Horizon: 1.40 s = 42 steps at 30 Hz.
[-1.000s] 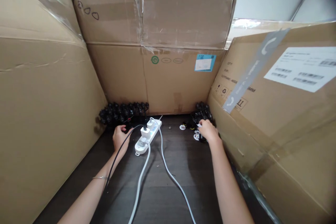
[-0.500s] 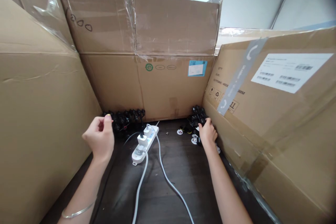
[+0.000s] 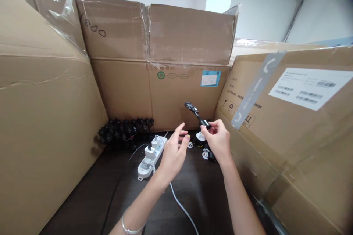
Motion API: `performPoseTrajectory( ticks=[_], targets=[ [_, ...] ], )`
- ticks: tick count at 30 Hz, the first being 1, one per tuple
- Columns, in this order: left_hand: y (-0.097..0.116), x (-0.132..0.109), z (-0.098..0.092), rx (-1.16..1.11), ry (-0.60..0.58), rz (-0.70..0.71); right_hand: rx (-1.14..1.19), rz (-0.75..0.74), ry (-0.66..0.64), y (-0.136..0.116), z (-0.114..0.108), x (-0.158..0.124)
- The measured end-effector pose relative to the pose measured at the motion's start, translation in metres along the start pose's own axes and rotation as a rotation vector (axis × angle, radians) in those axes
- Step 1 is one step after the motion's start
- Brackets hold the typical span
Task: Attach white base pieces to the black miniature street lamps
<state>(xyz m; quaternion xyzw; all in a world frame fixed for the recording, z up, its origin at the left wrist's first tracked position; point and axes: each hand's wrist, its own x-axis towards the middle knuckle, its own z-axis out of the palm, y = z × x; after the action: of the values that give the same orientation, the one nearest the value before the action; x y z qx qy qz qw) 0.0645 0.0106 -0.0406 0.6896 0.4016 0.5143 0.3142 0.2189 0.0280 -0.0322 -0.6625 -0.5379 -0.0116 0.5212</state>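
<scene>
My right hand (image 3: pixel 219 139) pinches a black stick-like part (image 3: pixel 203 120) with a jointed far end and a thicker near end, tilted up over the dark surface. A round white disc (image 3: pixel 200 136) shows just below its thick end; whether the two are joined I cannot tell. To the left, my left hand (image 3: pixel 175 151) is raised near the part with its fingers apart and holds nothing. Beyond and under my right hand lie more black parts with white discs (image 3: pixel 205 154), partly hidden by the hand.
A white power strip (image 3: pixel 151 159) with plugged-in chargers and a white cable (image 3: pixel 182 205) lies left of my left hand. A row of black parts (image 3: pixel 124 130) stands along the back left. Cardboard boxes wall in the left (image 3: pixel 44 117), back (image 3: pixel 124 91) and right (image 3: pixel 289 139).
My right hand has lifted a black part from the pile at the right. My left hand has moved right, toward it, and its fingers have opened. The view has tilted up slightly.
</scene>
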Motion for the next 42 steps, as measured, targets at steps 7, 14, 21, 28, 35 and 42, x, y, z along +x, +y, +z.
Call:
performPoseTrajectory(
  ticks=[7, 14, 21, 28, 35, 42],
  targets=[
    [0.003, 0.006, -0.009, -0.251, -0.04, -0.009, 0.329, -0.185, -0.178, -0.042, 0.005, -0.029],
    [-0.009, 0.014, -0.031, -0.308, -0.041, -0.103, 0.499, -0.193, -0.615, -0.042, -0.013, -0.027],
    [-0.008, 0.018, -0.05, -0.547, -0.098, -0.186, 0.416, -0.241, -0.642, -0.053, -0.015, -0.045],
    [-0.006, 0.018, -0.05, -0.481, -0.074, -0.232, 0.247, -0.366, -0.52, -0.057, -0.004, -0.05],
    [-0.009, 0.018, -0.049, -0.42, -0.081, -0.185, 0.242, -0.485, -0.467, -0.058, -0.008, -0.045],
    [-0.005, 0.018, -0.05, -0.378, -0.11, -0.159, 0.252, -0.485, -0.385, -0.055, -0.009, -0.042]
  ],
)
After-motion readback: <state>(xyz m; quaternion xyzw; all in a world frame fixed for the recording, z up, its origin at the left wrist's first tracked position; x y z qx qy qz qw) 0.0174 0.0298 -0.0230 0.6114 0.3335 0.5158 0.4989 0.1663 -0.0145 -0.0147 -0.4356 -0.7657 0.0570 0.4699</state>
